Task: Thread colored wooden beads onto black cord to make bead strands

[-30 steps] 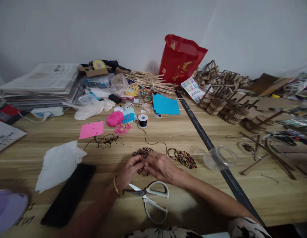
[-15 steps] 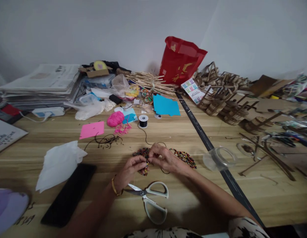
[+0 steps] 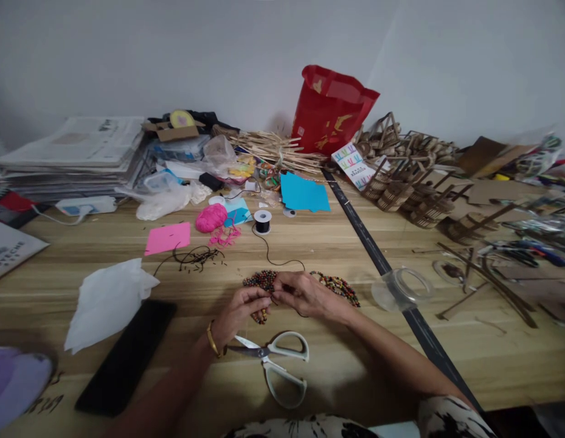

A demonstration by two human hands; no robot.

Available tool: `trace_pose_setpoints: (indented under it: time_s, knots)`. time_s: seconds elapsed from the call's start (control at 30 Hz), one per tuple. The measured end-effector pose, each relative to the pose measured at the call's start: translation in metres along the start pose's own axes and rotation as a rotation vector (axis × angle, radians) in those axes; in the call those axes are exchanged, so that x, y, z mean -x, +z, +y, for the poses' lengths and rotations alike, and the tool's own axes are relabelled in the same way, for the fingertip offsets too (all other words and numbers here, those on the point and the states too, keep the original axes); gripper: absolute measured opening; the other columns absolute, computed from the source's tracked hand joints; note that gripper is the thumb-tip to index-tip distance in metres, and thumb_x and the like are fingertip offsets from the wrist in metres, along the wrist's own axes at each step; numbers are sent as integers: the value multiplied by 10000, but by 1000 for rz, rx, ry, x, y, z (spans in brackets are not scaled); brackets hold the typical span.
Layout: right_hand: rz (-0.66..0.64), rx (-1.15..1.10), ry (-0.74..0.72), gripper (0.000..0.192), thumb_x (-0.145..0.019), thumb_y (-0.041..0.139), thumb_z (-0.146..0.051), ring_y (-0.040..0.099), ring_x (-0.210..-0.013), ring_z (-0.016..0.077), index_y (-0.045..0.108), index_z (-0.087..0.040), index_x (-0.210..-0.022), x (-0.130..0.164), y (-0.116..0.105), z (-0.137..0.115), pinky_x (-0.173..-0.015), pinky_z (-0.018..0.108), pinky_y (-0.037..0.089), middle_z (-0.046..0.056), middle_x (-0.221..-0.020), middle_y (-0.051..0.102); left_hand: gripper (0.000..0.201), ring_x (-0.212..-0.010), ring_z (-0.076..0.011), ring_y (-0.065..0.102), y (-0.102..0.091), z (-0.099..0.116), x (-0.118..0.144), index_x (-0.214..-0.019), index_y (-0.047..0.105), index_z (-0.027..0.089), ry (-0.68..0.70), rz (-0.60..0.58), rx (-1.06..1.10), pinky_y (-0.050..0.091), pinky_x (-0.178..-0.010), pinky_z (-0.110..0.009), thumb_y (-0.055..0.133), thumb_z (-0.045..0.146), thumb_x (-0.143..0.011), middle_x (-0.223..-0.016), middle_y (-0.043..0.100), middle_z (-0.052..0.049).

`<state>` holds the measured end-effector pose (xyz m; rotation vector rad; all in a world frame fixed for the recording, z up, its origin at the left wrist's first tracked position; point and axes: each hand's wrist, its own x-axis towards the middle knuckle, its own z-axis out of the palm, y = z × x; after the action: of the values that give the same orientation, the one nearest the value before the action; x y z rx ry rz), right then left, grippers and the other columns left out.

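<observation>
Strands of small multicoloured beads (image 3: 261, 280) lie on the table under and around my hands. My left hand (image 3: 239, 310) is closed in a pinch on the bead strand, its fingertips close to those of my right hand (image 3: 305, 294). Those right fingers are closed too, on the black cord (image 3: 282, 263), which runs from a white spool of black cord (image 3: 263, 222); the exact grip is hidden. More beads (image 3: 337, 288) stick out to the right of that hand. White-handled scissors (image 3: 264, 353) lie with blades apart just below my hands.
To the left are a black phone (image 3: 127, 359), white tissue (image 3: 109, 302) and a pink note (image 3: 168, 238) by black cord scraps (image 3: 195, 259). On the right stand a clear plastic container (image 3: 402, 290) and small woven baskets (image 3: 430, 210). A red bag (image 3: 334, 112) is behind.
My right fingers have lowered and curled closer to the beads beside my left fingertips. My left hand stays nearly in place; the view has shifted slightly.
</observation>
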<state>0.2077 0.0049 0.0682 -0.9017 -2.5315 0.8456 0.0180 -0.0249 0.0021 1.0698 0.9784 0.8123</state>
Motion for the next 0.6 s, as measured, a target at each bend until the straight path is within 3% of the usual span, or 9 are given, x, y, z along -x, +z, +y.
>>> trace_pose_setpoints:
  time_s: [0.1, 0.23, 0.37, 0.5, 0.6]
  knots:
    - [-1, 62, -31, 78, -889, 452, -178, 472, -616, 90, 522, -157, -863, 2, -1, -2, -575, 194, 333, -9, -734, 538, 274, -525, -90, 503, 1, 1, 1, -728, 619, 110, -2, -13, 5, 408, -526, -216, 677, 374, -684, -620, 594, -10]
    - [71, 251, -10, 127, -897, 467, -241, 538, -773, 137, 512, -151, -973, 6, -6, -9, -642, 235, 380, 75, -986, 543, 258, -552, -94, 509, 2, 4, 2, -697, 613, 111, 31, 2, -17, 405, -546, -214, 664, 364, -705, -623, 591, -14]
    - [-88, 411, -39, 150, -903, 458, -283, 554, -706, 150, 518, -166, -975, 14, -7, -21, -603, 252, 384, 57, -878, 576, 233, -562, -95, 512, -1, 2, 0, -723, 618, 114, 59, 53, 15, 389, -549, -206, 664, 341, -710, -625, 601, -10]
    - [-284, 450, -157, 190, -831, 567, -288, 551, -662, 170, 554, -142, -952, 33, 17, -34, -557, 265, 396, 67, -782, 610, 229, -551, -91, 512, -4, -2, -1, -762, 618, 117, 58, 97, 50, 381, -537, -204, 667, 336, -713, -644, 626, -10]
    - [-253, 427, -196, 350, -801, 591, -355, 555, -796, 211, 530, -134, -1065, 49, 43, -40, -604, 289, 437, 112, -929, 616, 243, -539, -90, 523, -6, -3, -2, -788, 621, 114, 45, 124, 58, 399, -540, -210, 673, 338, -710, -676, 647, -24]
